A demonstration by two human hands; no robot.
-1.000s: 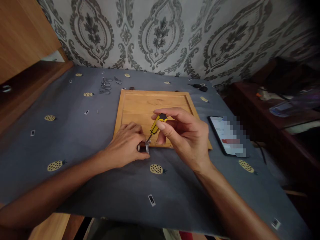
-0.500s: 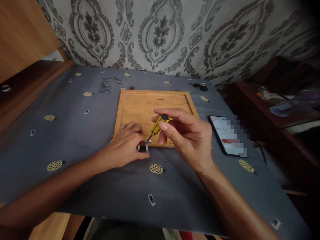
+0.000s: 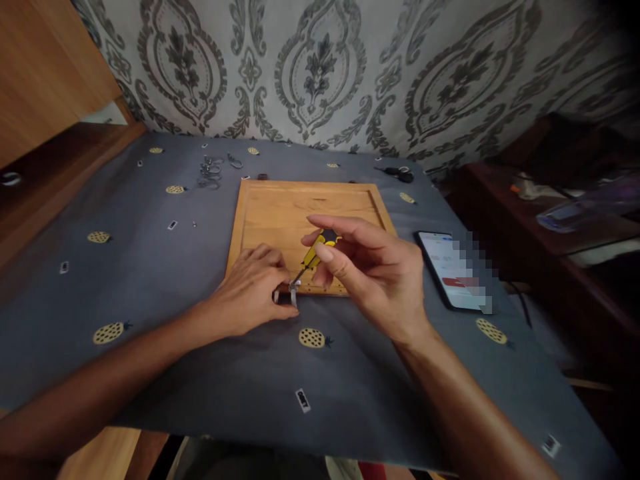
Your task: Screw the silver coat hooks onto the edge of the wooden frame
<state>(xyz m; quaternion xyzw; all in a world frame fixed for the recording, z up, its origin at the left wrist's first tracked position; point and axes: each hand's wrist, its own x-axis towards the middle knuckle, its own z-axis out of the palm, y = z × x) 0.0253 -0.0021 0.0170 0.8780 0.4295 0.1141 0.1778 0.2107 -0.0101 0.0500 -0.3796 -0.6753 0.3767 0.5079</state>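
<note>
A square wooden panel (image 3: 290, 213) with a raised rim lies on the grey cloth. At its near edge my left hand (image 3: 255, 290) pinches a small metal bracket (image 3: 294, 289) against the wood. My right hand (image 3: 375, 270) grips a small yellow and black screwdriver (image 3: 316, 250) between thumb and fingers. The tool slants down to the left and its tip meets the bracket. Both forearms reach in from the bottom of the view.
A phone (image 3: 453, 267) with a lit screen lies right of the panel. Loose metal hardware (image 3: 213, 170) sits at the back left, scissors (image 3: 400, 173) at the back right. A dark wooden shelf (image 3: 565, 220) with clutter stands to the right. Patterned wallpaper backs the table.
My right hand has turned slightly on the screwdriver handle, its fingers shifting a little right. The left hand and bracket stay in place.
</note>
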